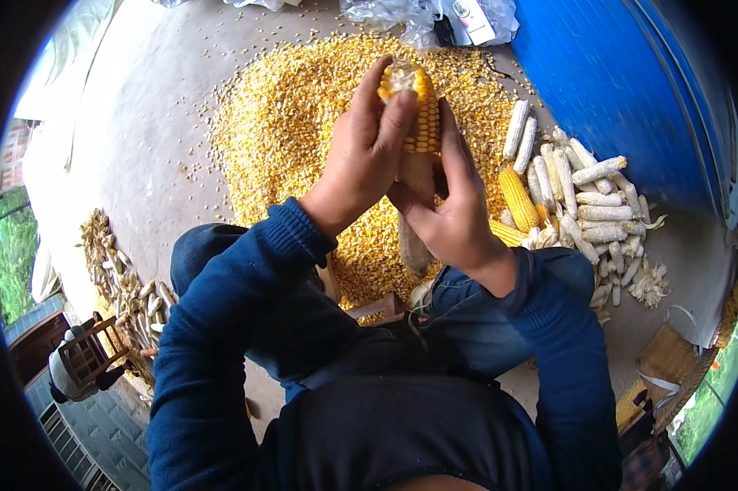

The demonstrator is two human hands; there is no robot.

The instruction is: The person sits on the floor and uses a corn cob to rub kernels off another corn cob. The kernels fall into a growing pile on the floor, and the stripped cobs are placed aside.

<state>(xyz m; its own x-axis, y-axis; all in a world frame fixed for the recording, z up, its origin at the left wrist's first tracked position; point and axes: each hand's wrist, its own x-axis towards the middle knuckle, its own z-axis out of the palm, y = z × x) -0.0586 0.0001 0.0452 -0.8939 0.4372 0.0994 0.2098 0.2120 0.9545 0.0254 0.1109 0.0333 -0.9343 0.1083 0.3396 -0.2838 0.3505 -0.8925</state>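
My left hand (366,141) grips a yellow corn cob (427,126), its thumb pressed near the top end. Some kernels are gone there and the pale core shows. My right hand (458,212) supports the same cob from the right, with fingers along its side. Below the cob, a worn wood-like bar (413,245) runs down between my hands; its upper part is partly hidden by my right thumb. Under both hands spreads a large heap of loose corn kernels (289,129).
Bare white cobs (602,212) are piled at the right, beside an unshelled yellow ear (519,199). A big blue container (614,92) stands behind them. Plastic bags (387,15) lie at the far edge. Husked cobs (139,307) and a wooden chair (96,350) with a person are at left.
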